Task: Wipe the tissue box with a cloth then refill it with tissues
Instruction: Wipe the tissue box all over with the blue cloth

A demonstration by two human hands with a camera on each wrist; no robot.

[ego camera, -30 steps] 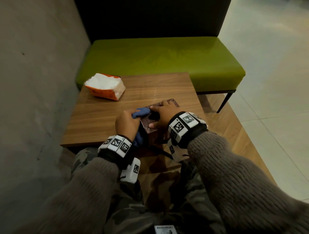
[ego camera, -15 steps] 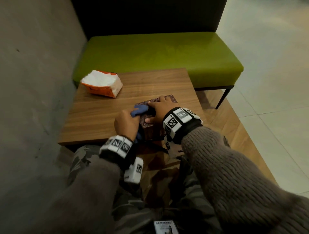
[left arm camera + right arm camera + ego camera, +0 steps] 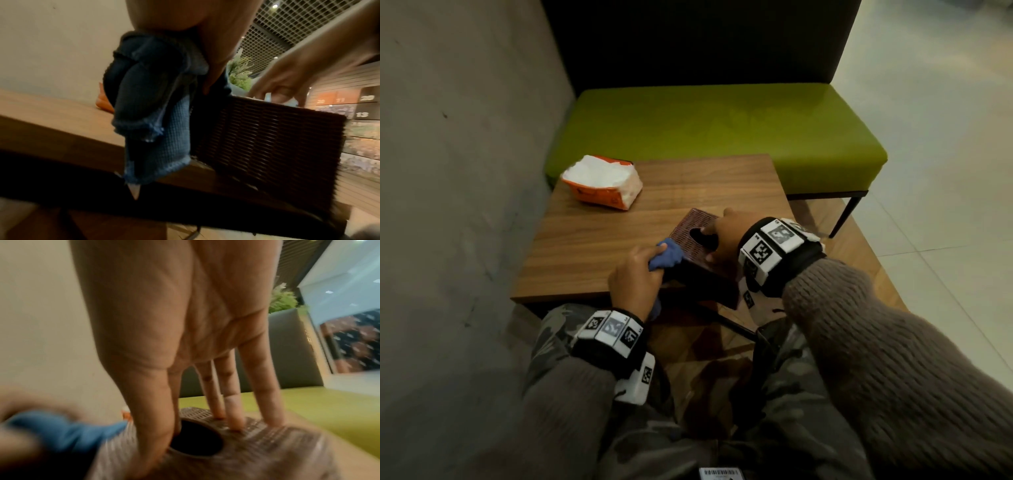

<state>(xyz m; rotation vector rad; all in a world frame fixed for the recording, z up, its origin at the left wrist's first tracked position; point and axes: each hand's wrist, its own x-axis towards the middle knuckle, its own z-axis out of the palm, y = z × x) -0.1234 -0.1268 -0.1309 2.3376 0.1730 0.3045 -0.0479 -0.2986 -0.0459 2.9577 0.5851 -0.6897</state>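
A dark brown woven tissue box (image 3: 688, 233) sits tilted at the table's near edge, its oval opening up. My right hand (image 3: 722, 236) holds it from above: three fingers (image 3: 232, 410) press on the top, the index finger dips into the opening and the thumb lies beside it. My left hand (image 3: 640, 274) grips a bunched blue cloth (image 3: 666, 255) and presses it against the box's left side. In the left wrist view the cloth (image 3: 156, 113) hangs beside the box wall (image 3: 267, 138). An orange pack of white tissues (image 3: 602, 181) lies at the table's far left.
The small wooden table (image 3: 592, 246) stands against a grey wall (image 3: 448, 171) on the left. A green bench (image 3: 722, 130) with a dark back runs behind it. My knees are under the near edge. Pale tiled floor (image 3: 945, 171) lies to the right.
The box has turned so one corner points away. The cloth has slid from the box's top down to its left side, and my right hand has stayed on top.
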